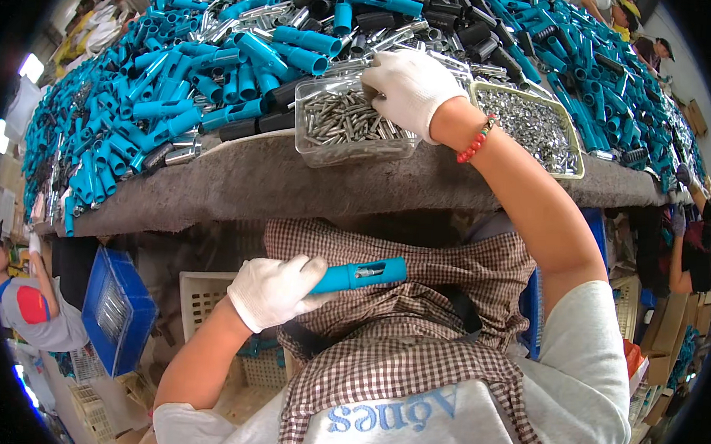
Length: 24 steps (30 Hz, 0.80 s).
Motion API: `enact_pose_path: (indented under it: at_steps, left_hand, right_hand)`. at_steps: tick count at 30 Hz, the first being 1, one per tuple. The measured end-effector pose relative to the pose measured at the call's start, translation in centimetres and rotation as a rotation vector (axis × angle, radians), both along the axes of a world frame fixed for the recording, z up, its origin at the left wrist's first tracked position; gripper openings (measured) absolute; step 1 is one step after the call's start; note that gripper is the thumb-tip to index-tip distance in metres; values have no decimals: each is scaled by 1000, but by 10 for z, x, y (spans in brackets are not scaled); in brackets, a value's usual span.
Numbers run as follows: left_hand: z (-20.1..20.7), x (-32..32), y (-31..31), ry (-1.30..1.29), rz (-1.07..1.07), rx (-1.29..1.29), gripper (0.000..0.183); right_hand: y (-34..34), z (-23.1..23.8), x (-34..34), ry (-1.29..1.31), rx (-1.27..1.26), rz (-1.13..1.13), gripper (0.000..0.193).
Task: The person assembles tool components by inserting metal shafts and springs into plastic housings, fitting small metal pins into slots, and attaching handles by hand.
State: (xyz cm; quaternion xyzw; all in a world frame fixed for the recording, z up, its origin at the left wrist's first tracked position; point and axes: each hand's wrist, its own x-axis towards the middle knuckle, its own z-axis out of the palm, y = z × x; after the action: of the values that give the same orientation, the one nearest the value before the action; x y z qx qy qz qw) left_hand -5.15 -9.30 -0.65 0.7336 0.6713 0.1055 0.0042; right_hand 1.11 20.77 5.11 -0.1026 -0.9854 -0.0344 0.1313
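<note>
Nearest the camera spreads a brown-and-white checked cloth apron (413,361), and above it the white-gloved left hand (277,290) has its fingers wrapped round a teal slotted cylindrical tube (343,279), short of the cloth-covered table (238,181)! Up top, the white-gloved right hand (413,86) reaches over a clear plastic tub (350,154) of slim silver metal pins (344,118); its fingers curl, but whether they grip anything, I cannot tell. Good form, I'd judge: slot upward, tube steady, light picking off the top so nothing scatters. Counting: two gloved hands, one held tube, two tubs of small metal parts; pins and heaped teal tubes (261,53), too many to count.
</note>
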Motion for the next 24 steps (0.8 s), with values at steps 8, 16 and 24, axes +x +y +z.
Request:
enact_pose_path:
  at_steps: [8, 16, 24]
  left_hand:
    - [1, 2, 3, -10, -24, -5, 43]
    - [4, 1, 10, 17, -35, 72, 44]
    - [1, 0, 13, 0, 3, 67, 45]
  right_hand:
    - [-10, 10, 2, -27, -93, 95, 18]
    - [-5, 8, -6, -109, -84, 107, 23]
    - [4, 2, 13, 251, -85, 130, 23]
